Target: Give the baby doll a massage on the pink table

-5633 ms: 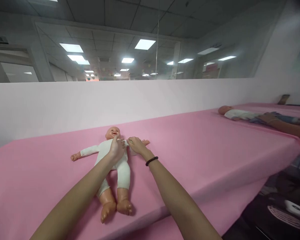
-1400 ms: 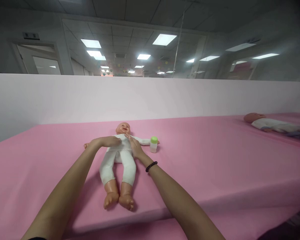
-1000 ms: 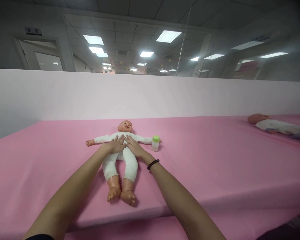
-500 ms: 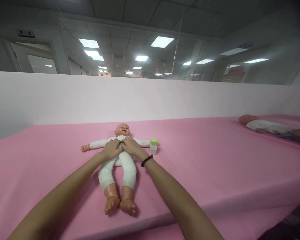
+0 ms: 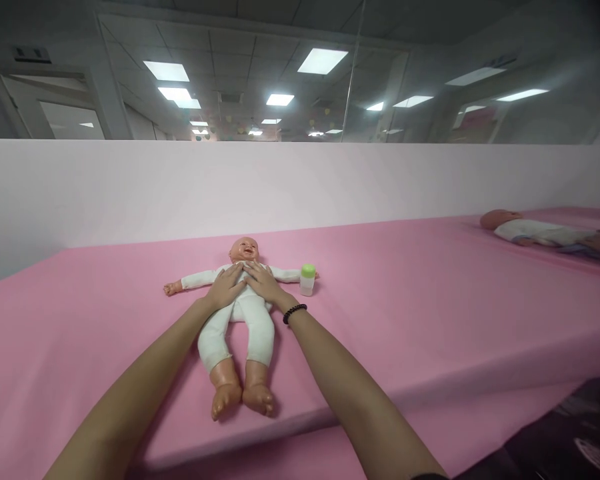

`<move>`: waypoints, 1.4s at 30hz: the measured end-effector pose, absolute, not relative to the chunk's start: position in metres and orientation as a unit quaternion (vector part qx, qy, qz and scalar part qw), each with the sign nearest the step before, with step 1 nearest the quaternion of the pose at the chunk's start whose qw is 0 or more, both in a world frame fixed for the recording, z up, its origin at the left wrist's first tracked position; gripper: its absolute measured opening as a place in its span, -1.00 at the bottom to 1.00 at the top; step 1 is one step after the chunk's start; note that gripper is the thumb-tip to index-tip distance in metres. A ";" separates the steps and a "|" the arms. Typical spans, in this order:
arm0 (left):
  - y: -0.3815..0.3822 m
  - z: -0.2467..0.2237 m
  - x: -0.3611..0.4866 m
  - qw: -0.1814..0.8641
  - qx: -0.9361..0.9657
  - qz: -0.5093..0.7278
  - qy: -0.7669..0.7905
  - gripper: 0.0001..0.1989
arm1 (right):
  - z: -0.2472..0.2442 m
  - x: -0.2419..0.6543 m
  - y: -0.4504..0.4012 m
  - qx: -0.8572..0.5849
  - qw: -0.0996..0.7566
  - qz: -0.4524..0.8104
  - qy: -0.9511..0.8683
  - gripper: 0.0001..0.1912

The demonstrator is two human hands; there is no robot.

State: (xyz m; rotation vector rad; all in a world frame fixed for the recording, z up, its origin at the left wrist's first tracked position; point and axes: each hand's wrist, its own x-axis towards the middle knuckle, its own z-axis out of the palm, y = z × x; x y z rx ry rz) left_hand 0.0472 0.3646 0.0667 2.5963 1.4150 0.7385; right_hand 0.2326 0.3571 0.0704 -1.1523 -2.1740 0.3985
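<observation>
A baby doll (image 5: 259,327) in a white suit lies on its back on the pink-covered table (image 5: 405,320), its arms spread and its bare feet toward me. My left hand (image 5: 226,285) rests flat on the left side of the doll's chest, fingers stretched toward its neck. On the other side of the chest lies my right hand (image 5: 263,281), also flat with fingers extended. The two hands almost meet at the middle of the chest. A small bottle (image 5: 307,280) with a green cap stands upright by the doll's arm, right of my right hand.
Another doll (image 5: 545,233) in white lies at the far right of the table. A low white wall (image 5: 280,187) runs along the back, with glass panels above it. Dark fabric (image 5: 570,433) shows at the lower right, below the table's front edge.
Both hands have slid slightly up the doll's chest toward its neck, and their fingers now lie straighter. The camera view has shifted a little. The bottle stays beside the doll's arm.
</observation>
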 end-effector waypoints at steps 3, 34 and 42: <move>0.362 0.070 0.046 0.065 0.857 0.200 0.470 -0.29 | 0.072 0.237 0.355 -0.426 0.279 0.172 -0.843 -0.42; 0.350 0.065 0.034 0.068 0.774 0.400 0.485 -0.54 | 0.087 0.229 0.340 -0.569 0.365 0.014 -0.737 -0.64; 0.357 0.064 0.031 0.116 0.853 0.335 0.382 -0.38 | 0.078 0.229 0.346 -0.331 0.395 0.117 -0.849 -0.56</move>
